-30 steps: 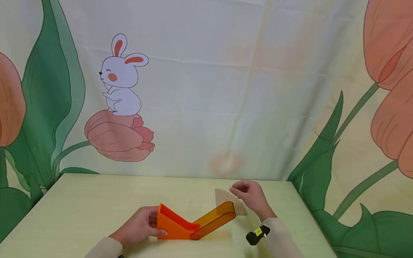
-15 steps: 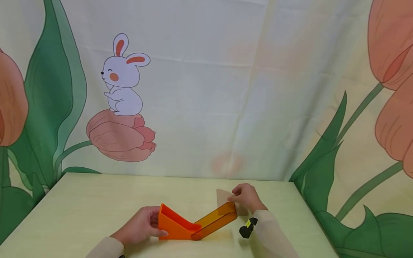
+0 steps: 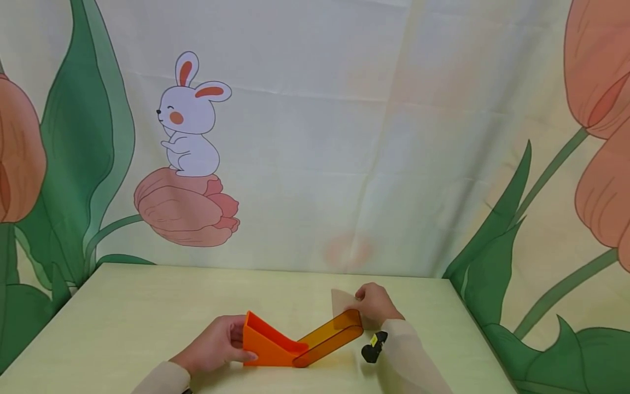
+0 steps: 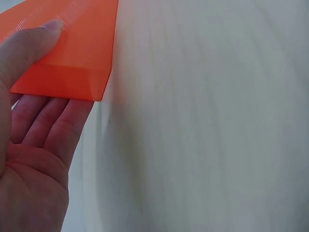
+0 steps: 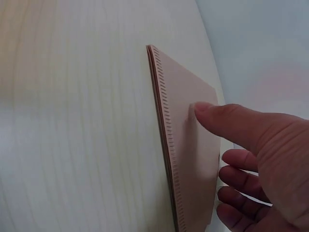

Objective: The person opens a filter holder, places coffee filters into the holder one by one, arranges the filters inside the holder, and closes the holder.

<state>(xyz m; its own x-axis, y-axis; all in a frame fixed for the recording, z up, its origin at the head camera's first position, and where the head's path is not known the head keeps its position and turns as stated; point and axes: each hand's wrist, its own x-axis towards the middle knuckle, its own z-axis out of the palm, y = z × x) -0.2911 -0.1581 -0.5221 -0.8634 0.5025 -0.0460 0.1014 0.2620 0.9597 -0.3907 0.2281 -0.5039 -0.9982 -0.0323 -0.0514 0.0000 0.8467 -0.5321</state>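
An orange coffee filter holder [image 3: 269, 348] stands on the table in the head view, its clear amber lid [image 3: 327, 339] swung down to the right. My left hand [image 3: 214, 343] grips the holder's left end. In the left wrist view the thumb lies along one face of the orange plastic [image 4: 79, 53], with the fingers behind it. Beyond the lid lies a thin stack of tan coffee filters [image 5: 186, 125] with a crimped edge. Over this stack is my right hand [image 3: 375, 303]. Its thumb is on the top sheet; the other fingertips are by the far edge, loosely bent.
The pale wood-grain table [image 3: 162, 301] reaches back to a hanging cloth [image 3: 295, 164] printed with a rabbit and tulips. A black wrist camera [image 3: 374, 347] sits by the right cuff, close to the lid's end.
My right hand has come down and slightly left, then back a little to the right, onto the filters. The left hand and the holder stay in place; the view has shifted slightly.
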